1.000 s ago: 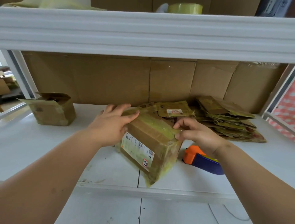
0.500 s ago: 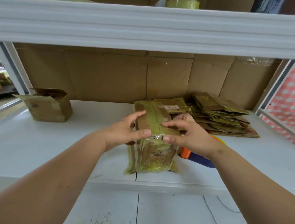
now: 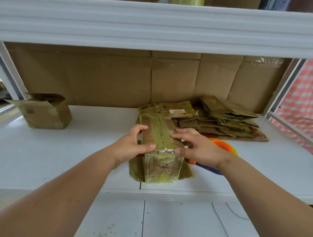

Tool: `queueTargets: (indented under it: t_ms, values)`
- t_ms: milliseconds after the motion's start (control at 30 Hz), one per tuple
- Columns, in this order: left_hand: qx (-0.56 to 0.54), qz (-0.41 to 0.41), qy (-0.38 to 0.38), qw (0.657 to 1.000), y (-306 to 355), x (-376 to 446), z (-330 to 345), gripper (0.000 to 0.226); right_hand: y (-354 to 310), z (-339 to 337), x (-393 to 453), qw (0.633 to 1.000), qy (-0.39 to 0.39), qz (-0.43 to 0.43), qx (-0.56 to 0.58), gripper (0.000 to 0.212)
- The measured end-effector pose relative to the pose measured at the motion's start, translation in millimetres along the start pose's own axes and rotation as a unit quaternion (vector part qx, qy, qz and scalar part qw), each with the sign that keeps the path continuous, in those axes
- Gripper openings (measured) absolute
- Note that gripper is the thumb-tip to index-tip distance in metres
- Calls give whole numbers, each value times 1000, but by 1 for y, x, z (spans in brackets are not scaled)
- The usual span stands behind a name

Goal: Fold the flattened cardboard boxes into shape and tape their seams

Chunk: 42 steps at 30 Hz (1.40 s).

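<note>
A small brown cardboard box [image 3: 160, 133], covered in yellowish tape, stands upright on the white shelf [image 3: 84, 152] near its front edge. A tape strip runs along the seam of its top face. My left hand [image 3: 130, 147] grips the box's left side, thumb on the top front corner. My right hand [image 3: 198, 145] holds the right side, with the thumb at the front corner and the fingers spread on the top. An orange and blue tape dispenser [image 3: 221, 148] lies just behind my right hand, partly hidden. Flattened boxes [image 3: 225, 121] are piled at the back right.
An open folded box [image 3: 45, 111] stands at the shelf's far left. Large brown cardboard sheets [image 3: 110, 79] line the back. A white upper shelf board [image 3: 152, 28] overhangs, with a tape roll [image 3: 186, 2] on it. A red checked cloth [image 3: 301, 101] hangs at the right.
The box has turned from tilted with its labelled side showing to upright with the taped top up. Both hands have moved to hold its sides.
</note>
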<state>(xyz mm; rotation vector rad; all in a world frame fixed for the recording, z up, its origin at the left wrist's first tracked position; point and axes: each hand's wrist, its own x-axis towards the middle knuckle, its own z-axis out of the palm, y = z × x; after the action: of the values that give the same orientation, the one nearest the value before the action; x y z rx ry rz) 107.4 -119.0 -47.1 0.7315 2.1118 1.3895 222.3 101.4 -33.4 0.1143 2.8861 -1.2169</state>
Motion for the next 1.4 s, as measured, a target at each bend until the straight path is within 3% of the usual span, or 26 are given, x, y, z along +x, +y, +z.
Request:
queueTargets:
  t_ms: [100, 233, 333, 400, 533, 633, 700, 867, 1067, 1233, 1400]
  values:
    - [23, -8, 4, 1000, 2, 0, 2, 47, 6, 0, 0, 1000, 10, 2, -11, 48]
    - [200, 26, 37, 979, 12, 1, 3, 48, 8, -9, -2, 1000, 17, 6, -9, 38]
    - [316, 88, 75, 942, 22, -2, 5, 52, 13, -19, -2, 994, 108, 22, 27, 24]
    - [370, 128, 72, 917, 27, -5, 8, 44, 27, -23, 2, 984, 145, 77, -68, 26]
    - [387, 130, 61, 911, 32, -8, 12, 30, 59, -27, 2, 941, 58, 201, -265, 45]
    - [363, 110, 71, 923, 37, -9, 11, 25, 75, -22, -3, 923, -15, 247, -295, 52]
    - [359, 100, 81, 924, 41, -9, 11, 23, 83, -18, -5, 921, 5, 253, -297, 54]
    - [381, 89, 90, 916, 45, -8, 13, 28, 86, -26, -5, 909, 2, 255, -331, 21]
    - [387, 77, 110, 912, 47, -7, 14, 26, 91, -42, -13, 937, 74, 230, -252, 27]
    - [418, 52, 56, 905, 51, -3, 20, 40, 90, -60, -27, 955, 174, 241, -26, 38]
    - [438, 55, 68, 895, 56, -1, 24, 37, 84, -67, -39, 962, 221, 152, 40, 32]
